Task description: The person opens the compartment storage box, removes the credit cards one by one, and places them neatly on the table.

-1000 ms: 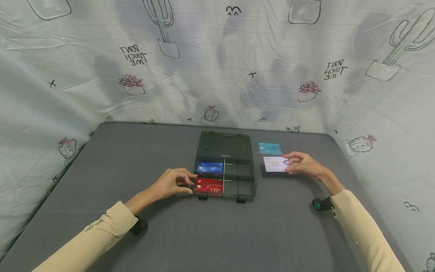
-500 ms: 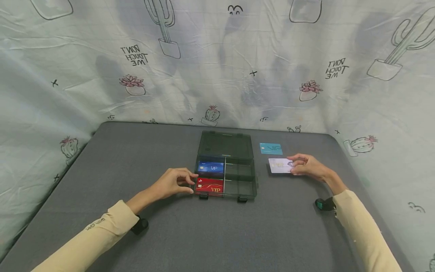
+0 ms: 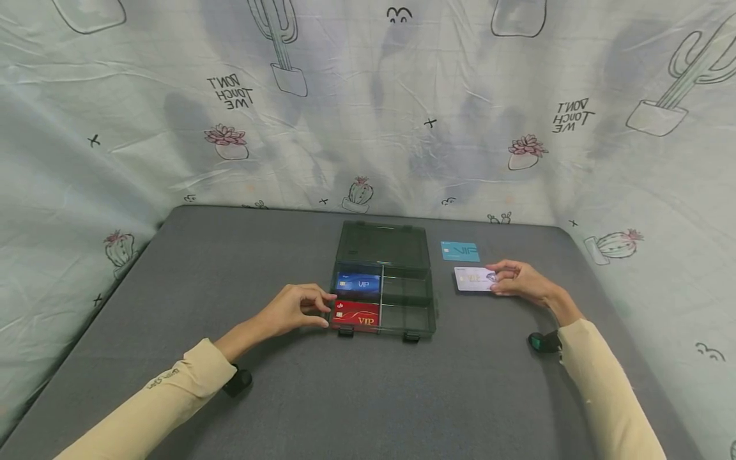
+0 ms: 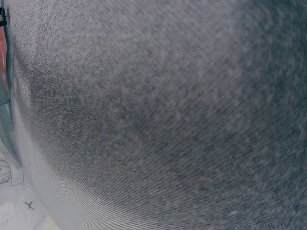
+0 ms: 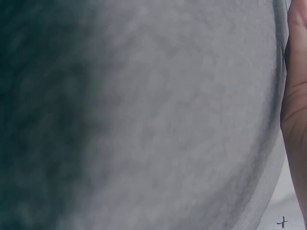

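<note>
A dark see-through compartment box (image 3: 382,281) lies open on the grey table (image 3: 287,383). A blue VIP card (image 3: 357,283) fills its far left compartment and a red VIP card (image 3: 356,315) its near left one; both right compartments hold nothing. My left hand (image 3: 299,306) holds the box's left edge with curled fingers. My right hand (image 3: 514,278) pinches the right end of a white card (image 3: 473,279) lying right of the box. A teal card (image 3: 460,251) lies just beyond it. The wrist views show mostly grey table cloth.
A pale cloth (image 3: 368,108) printed with cacti hangs behind and around the table. The box lid (image 3: 382,245) lies back flat toward the far edge. Wrist cameras (image 3: 237,381) sit on both forearms.
The right hand has slid the white card a little to the right, away from the box. The left hand has kept its hold on the box.
</note>
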